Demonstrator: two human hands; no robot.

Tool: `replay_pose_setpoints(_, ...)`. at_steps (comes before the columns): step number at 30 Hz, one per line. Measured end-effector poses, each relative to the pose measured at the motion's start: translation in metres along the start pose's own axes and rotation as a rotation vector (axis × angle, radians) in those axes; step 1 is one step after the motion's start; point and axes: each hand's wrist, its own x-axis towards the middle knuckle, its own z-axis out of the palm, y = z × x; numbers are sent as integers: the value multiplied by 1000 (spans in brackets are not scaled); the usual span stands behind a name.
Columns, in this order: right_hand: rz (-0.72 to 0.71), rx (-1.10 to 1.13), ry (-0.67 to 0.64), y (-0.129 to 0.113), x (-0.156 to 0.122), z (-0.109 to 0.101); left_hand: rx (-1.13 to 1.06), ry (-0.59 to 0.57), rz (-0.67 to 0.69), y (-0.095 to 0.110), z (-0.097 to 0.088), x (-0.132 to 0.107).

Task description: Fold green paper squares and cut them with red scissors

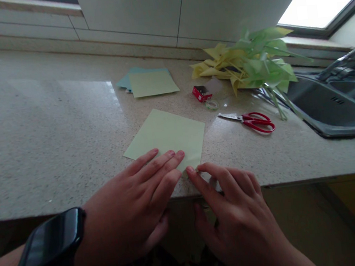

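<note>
A pale yellow-green square sheet of paper (170,129) lies turned cornerwise on the counter in front of me. My left hand (134,206) rests flat across its near left part, fingers stretched out and side by side. At the near right corner, my right hand (233,203) has its index and middle fingertips close together on the paper's edge. Its thumb points up, apart from the paper, by the counter's front edge. The fingers partly hide that corner, so I cannot tell whether it is folded. A dark smartwatch (51,243) is on my left wrist.
Behind the sheet lies a stack of yellow and blue paper (154,83). To the right are a small red box (201,94), a tape roll (212,104) and red-handled scissors (253,121). Yellow and green paper pinwheels (253,62) lie beside the metal sink (334,102).
</note>
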Motion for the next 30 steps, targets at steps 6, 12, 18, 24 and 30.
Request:
replay_pose_setpoints(6,25,-4,-3,-1,4,2,-2,-1,-2,0,0,0)
replay_pose_setpoints(12,37,-37,-11,-3,8,4,-14,2,-3,1,-1,0)
replay_pose_setpoints(18,34,-68,-36,-3,11,7,-33,7,-5,2,-2,0)
replay_pose_setpoints(24,41,-68,-36,-3,12,8,1,-23,0,1,-2,1)
replay_pose_setpoints(30,2,-32,-19,-4,10,7,21,-38,5,0,-1,1)
